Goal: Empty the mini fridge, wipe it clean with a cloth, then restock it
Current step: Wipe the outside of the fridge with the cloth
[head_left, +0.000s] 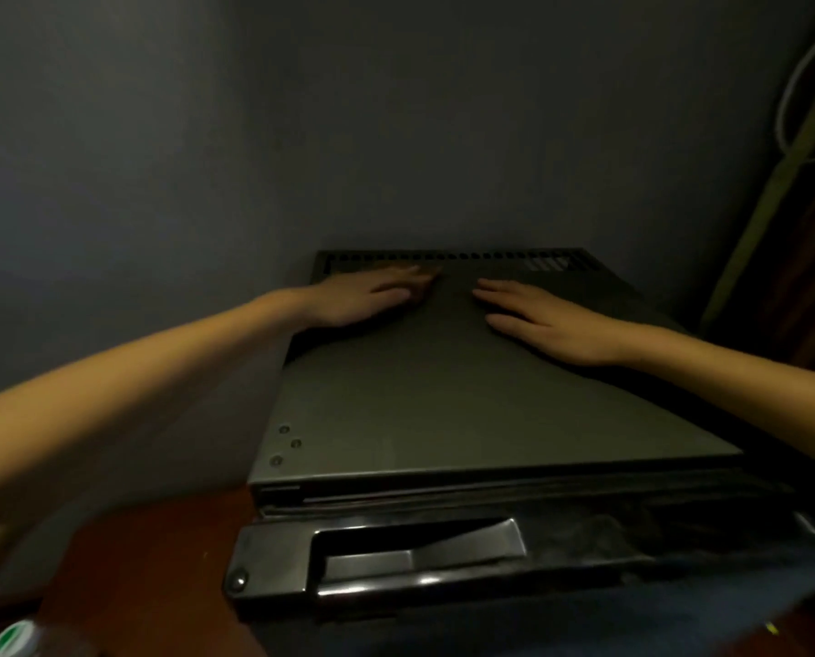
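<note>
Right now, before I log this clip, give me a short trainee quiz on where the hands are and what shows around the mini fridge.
1. True or false: the left hand and the right hand both lie flat on top of the mini fridge.
2. Which reaches nearer the vent slots at the rear? A) left hand B) right hand
3. Fill in: the green-marked bottle cap shows at the picture's bottom ____ corner.
Key: 1 true; 2 A; 3 left.

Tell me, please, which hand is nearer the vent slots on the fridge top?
Left. The left hand nearly reaches the vent slots; the right hand rests farther forward.
</note>
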`<move>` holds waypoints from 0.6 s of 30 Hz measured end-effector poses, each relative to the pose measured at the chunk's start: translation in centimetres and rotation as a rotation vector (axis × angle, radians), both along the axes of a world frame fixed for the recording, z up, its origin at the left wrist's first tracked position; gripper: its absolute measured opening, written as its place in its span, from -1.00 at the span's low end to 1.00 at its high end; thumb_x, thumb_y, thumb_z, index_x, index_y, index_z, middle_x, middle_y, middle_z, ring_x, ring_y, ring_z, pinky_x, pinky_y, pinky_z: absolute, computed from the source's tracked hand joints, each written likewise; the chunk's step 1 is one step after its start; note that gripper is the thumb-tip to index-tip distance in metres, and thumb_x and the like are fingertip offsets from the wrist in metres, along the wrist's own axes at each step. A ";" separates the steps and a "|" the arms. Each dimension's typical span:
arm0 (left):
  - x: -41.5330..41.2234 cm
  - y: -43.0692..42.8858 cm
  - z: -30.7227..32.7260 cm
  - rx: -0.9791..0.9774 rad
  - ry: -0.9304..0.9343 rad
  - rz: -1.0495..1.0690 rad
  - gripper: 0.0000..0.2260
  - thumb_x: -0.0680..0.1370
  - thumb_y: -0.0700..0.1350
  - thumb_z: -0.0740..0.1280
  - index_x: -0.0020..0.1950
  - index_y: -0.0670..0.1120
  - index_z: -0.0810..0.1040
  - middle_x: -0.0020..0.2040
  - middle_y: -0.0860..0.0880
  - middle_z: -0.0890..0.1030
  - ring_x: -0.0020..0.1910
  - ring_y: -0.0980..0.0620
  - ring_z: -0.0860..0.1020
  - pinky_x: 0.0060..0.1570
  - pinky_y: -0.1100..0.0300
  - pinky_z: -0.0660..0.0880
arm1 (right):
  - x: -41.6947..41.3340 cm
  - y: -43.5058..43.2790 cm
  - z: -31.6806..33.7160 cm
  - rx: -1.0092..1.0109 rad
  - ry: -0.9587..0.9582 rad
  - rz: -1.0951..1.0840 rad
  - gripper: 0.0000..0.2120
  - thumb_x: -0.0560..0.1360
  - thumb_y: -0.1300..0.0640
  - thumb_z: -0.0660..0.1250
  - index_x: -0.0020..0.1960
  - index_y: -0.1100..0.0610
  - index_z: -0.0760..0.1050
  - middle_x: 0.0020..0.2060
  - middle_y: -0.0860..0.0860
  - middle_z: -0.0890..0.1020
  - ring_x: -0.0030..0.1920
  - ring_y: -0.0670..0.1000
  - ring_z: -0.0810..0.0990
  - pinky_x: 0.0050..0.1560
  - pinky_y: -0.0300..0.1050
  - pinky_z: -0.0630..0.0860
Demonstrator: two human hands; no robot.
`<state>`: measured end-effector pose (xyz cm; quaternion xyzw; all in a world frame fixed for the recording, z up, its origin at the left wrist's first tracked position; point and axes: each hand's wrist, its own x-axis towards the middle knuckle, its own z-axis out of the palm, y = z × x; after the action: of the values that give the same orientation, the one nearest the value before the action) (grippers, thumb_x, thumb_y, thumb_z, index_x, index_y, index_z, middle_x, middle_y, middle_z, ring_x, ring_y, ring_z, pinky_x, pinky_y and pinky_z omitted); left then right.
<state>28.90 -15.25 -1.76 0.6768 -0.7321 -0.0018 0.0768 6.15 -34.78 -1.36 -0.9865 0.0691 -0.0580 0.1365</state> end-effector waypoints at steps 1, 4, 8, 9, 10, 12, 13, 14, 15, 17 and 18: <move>-2.0 0.5 -0.5 -0.005 0.036 -0.078 -0.60 0.67 0.10 0.06 0.51 0.16 0.15 0.57 0.12 0.09 0.56 0.10 0.03 0.52 0.14 -0.06 | -1.0 -0.2 0.0 0.004 -0.015 -0.004 -0.51 0.63 -0.03 0.08 0.54 0.04 0.17 0.54 -0.04 0.15 0.52 -0.08 0.09 0.44 -0.31 -0.05; -9.8 3.9 -0.6 -0.046 0.149 -0.304 -0.59 0.65 0.04 0.16 0.51 0.10 0.24 0.56 0.13 0.14 0.54 0.18 0.06 0.53 0.16 -0.01 | -3.2 -0.8 0.0 0.046 -0.057 0.016 -0.51 0.62 -0.02 0.06 0.52 0.05 0.19 0.53 -0.06 0.16 0.50 -0.16 0.09 0.41 -0.46 -0.07; -13.8 8.6 0.4 0.034 0.162 -0.468 -0.55 0.64 -0.05 0.19 0.53 0.07 0.22 0.57 0.18 0.10 0.54 0.18 0.04 0.49 0.27 0.01 | -3.7 -0.6 0.1 0.077 -0.010 0.069 -0.47 0.56 -0.11 0.02 0.52 -0.03 0.17 0.49 -0.20 0.13 0.46 -0.28 0.07 0.36 -0.55 -0.07; -13.6 8.4 0.8 0.064 0.186 -0.464 -0.55 0.65 -0.07 0.18 0.54 0.05 0.20 0.56 0.18 0.11 0.54 0.19 0.04 0.49 0.27 0.02 | -3.8 -0.5 0.2 0.079 -0.012 0.073 -0.47 0.56 -0.11 0.02 0.51 -0.04 0.17 0.48 -0.22 0.14 0.45 -0.30 0.08 0.35 -0.56 -0.06; -12.9 7.6 1.0 0.092 0.221 -0.434 -0.55 0.66 -0.08 0.16 0.55 0.02 0.19 0.56 0.16 0.13 0.54 0.19 0.06 0.49 0.26 0.03 | -3.8 -0.5 0.2 0.087 -0.023 0.074 -0.48 0.57 -0.10 0.02 0.51 -0.04 0.18 0.47 -0.23 0.15 0.45 -0.31 0.09 0.36 -0.55 -0.05; -10.3 4.5 1.2 0.074 0.259 -0.354 -0.57 0.67 -0.02 0.08 0.54 -0.04 0.21 0.56 0.11 0.17 0.53 0.18 0.10 0.50 0.22 0.05 | -4.0 -0.8 0.0 0.085 -0.052 0.059 -0.48 0.57 -0.10 0.02 0.51 -0.03 0.19 0.47 -0.22 0.16 0.46 -0.30 0.09 0.42 -0.45 -0.04; -8.6 2.5 1.1 0.062 0.256 -0.304 -0.54 0.66 0.08 0.05 0.54 -0.05 0.22 0.55 0.09 0.17 0.53 0.17 0.11 0.50 0.21 0.04 | -4.1 -1.1 -0.1 0.061 -0.054 0.037 -0.48 0.57 -0.10 0.01 0.51 -0.02 0.18 0.47 -0.21 0.14 0.46 -0.29 0.07 0.46 -0.37 -0.05; -6.4 0.1 0.8 0.050 0.242 -0.244 -0.48 0.64 0.19 0.01 0.53 -0.04 0.20 0.55 0.07 0.17 0.53 0.17 0.12 0.51 0.22 0.04 | -4.3 -1.6 -0.3 0.020 -0.049 0.007 -0.47 0.58 -0.12 0.01 0.52 -0.02 0.17 0.47 -0.22 0.13 0.46 -0.29 0.06 0.48 -0.31 -0.07; -4.0 -2.4 0.7 0.050 0.237 -0.180 -0.45 0.62 0.25 -0.01 0.53 0.00 0.18 0.55 0.07 0.17 0.53 0.16 0.12 0.50 0.24 0.03 | -4.5 -2.1 -0.4 -0.026 -0.040 -0.028 -0.47 0.59 -0.15 0.00 0.52 -0.03 0.16 0.47 -0.22 0.11 0.46 -0.29 0.04 0.48 -0.28 -0.11; 0.0 -7.5 0.6 0.065 0.239 -0.007 -0.55 0.65 0.15 0.03 0.52 0.05 0.12 0.55 0.03 0.16 0.53 0.07 0.13 0.47 0.27 0.00 | -5.2 -3.4 -0.4 -0.085 -0.032 -0.093 -0.45 0.60 -0.23 -0.04 0.52 -0.04 0.15 0.48 -0.20 0.09 0.47 -0.26 0.01 0.46 -0.25 -0.17; 1.7 -9.9 0.2 0.027 0.219 0.054 -0.58 0.68 0.03 0.04 0.53 0.03 0.11 0.56 0.00 0.14 0.53 0.01 0.13 0.46 0.26 -0.03 | -5.5 -3.9 -0.4 -0.086 -0.032 -0.128 -0.43 0.59 -0.26 -0.05 0.52 -0.04 0.15 0.50 -0.18 0.09 0.48 -0.23 0.01 0.47 -0.23 -0.17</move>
<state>30.58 -25.14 -1.55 0.6931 -0.7008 -0.0833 0.1471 0.64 -38.73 -1.79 -0.9840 0.1272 -0.0854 0.0910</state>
